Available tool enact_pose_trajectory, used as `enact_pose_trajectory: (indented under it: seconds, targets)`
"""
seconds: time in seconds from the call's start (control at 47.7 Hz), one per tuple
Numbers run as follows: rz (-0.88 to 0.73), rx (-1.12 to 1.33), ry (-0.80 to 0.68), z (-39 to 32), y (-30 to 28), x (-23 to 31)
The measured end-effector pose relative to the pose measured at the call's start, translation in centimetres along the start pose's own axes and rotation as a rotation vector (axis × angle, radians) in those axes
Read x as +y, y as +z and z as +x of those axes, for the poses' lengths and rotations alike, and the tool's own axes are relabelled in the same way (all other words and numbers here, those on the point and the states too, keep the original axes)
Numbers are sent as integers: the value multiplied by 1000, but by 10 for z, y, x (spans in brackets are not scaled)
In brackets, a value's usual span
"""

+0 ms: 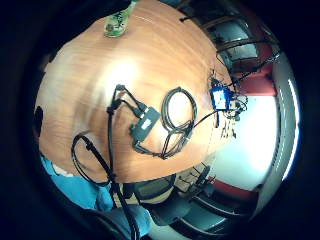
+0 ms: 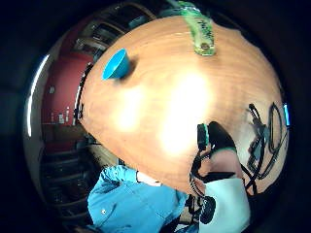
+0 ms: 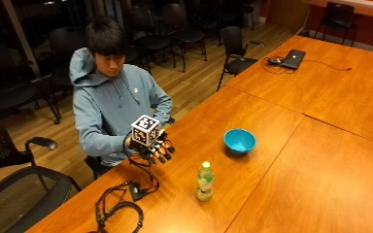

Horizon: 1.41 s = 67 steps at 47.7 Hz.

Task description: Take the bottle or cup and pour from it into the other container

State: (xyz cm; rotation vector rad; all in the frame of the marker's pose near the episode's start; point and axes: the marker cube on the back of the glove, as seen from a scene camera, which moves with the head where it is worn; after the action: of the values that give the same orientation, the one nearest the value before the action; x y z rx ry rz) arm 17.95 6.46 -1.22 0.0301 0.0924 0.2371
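Table: a long wooden table [image 3: 315,160]; the person sits at its near edge, and everything for the job stands on it.
Gloved hand: the right hand [image 3: 155,148] hangs above the table edge in front of the person's chest; its fingers point down, straightish and relaxed, holding nothing.
Bottle: a green bottle [image 3: 204,182] stands upright with its cap on, out on the table and apart from the hand; from the palm it shows at the far side of the wood [image 2: 201,29].
Bowl: a blue bowl [image 3: 239,141] sits upright, near the bottle but not touching it.
Step in hand, as I judge it: the reach has not begun; the bottle is the thing to fetch.
Doing it well: come at the bottle from the side and take it round the body below the shoulder; keep it upright while lifting; the cap looks on, so it likely needs opening before any tipping; bring the mouth over the bowl before tilting.
Other: black cables [image 3: 118,206] lie coiled near the table's corner, off the path.
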Motion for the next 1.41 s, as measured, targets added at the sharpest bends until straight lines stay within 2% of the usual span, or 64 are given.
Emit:
enact_pose_trajectory:
  seconds: [0.252, 0.42, 0.986, 1.406]
  targets:
    - [49, 30, 75, 45, -7, -16]
    - [120, -58, 152, 63, -8, -40]
    - [532, -682, 286, 54, 9, -121]
    - [761, -975, 222, 18, 16, -154]
